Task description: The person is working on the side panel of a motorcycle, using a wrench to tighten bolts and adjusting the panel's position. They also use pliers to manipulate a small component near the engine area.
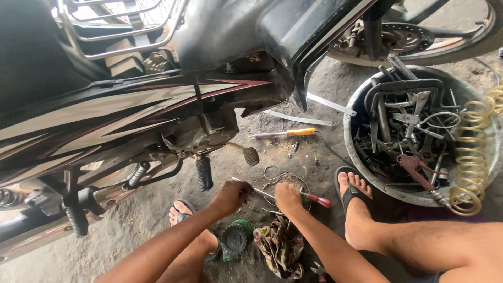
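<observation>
Left hand (pixel 229 196) and right hand (pixel 288 197) both fisted on red-handled screwdriver (pixel 314 198); tip hidden behind fingers; rag (pixel 280 246) just below.

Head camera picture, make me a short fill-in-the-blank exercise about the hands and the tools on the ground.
1. The right hand grips a screwdriver with a ____ handle.
2. A second screwdriver on the ground, beyond the hands, has a ____ handle.
3. The round metal basin on the right is full of ____.
4. Draped over that basin's rim is a coiled ____ hose.

Missing words: red; orange; tools; yellow
</observation>
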